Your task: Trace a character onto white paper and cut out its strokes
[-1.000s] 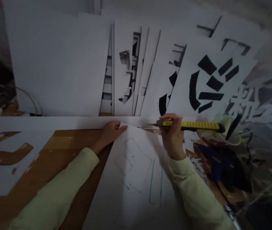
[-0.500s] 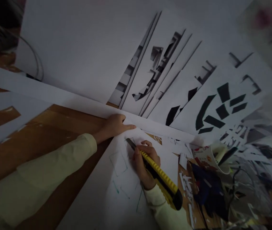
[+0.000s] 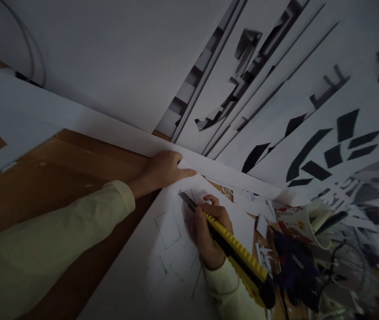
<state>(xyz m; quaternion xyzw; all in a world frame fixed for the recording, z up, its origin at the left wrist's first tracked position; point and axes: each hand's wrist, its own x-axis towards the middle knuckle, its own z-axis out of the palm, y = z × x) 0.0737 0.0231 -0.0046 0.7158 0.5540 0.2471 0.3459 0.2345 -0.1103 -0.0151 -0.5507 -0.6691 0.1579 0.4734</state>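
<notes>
My right hand [image 3: 211, 233] grips a yellow and black utility knife [image 3: 242, 255], its blade out and angled to the upper left. The blade tip meets or hovers just over a small outlined shape on a white sheet [image 3: 132, 271]; I cannot tell if it cuts in. Several green and dark pencil-like lines, one forming a rectangle, mark that sheet. At its upper corner rests my left hand [image 3: 165, 171], thumb stretched over the sheet and apart from the fingers, which are partly hidden.
Behind the hands runs a long white strip [image 3: 109, 126], with upright white panels bearing cut-outs [image 3: 339, 124] beyond it. At right stand a printed paper cup [image 3: 297, 222] holding tools, dark blue cloth-like material [image 3: 292, 258] and paper scraps. Brown wooden tabletop [image 3: 92, 155] shows at left.
The view has shifted, so the panels appear larger and farther right. Both hands stay about the same place on the sheet, the knife still in my right hand with its tip by the small outline.
</notes>
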